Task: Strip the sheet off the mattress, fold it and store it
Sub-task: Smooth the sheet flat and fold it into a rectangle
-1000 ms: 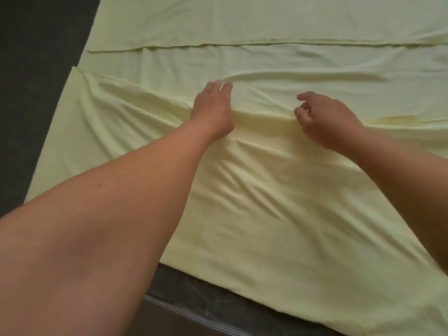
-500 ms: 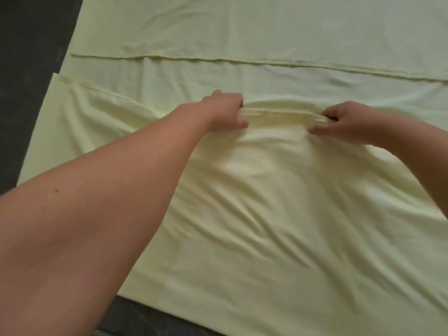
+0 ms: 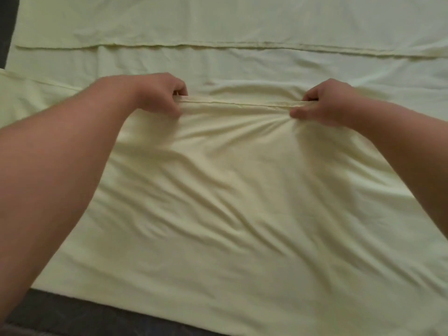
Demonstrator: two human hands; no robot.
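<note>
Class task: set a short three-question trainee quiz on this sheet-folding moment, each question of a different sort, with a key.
1. True or false: both hands grip the hem of the sheet.
2. Multiple choice: the stretch of hem between the left hand and the right hand is A) taut, B) hanging slack, C) rolled into a ball.
3. Fill in: the dark surface shows past the sheet's ____ edge.

Key: 1 true; 2 A; 3 near.
</note>
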